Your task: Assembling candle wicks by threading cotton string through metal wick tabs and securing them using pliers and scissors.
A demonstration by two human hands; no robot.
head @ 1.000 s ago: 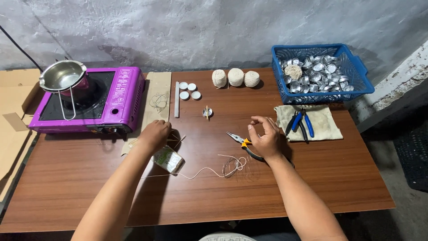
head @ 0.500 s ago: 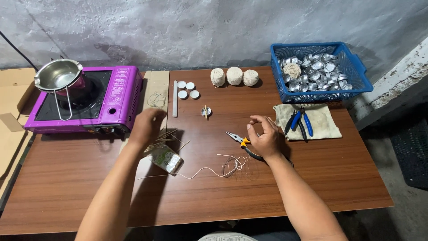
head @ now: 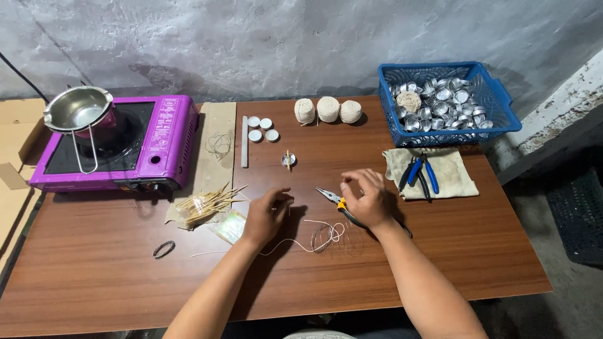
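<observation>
Left hand (head: 267, 216) has moved from the stick bundle (head: 206, 204) to frame centre, pinching a stick; right hand (head: 367, 199) stays loosely curled over the pliers (head: 336, 202).

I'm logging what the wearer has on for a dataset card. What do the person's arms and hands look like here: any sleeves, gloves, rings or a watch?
Both forearms are bare right down to the bottom edge of the picture, with no sleeve showing. The left hand and right hand wear no gloves. No watch, bracelet or ring shows on the visible parts of the wrists and fingers.
</observation>
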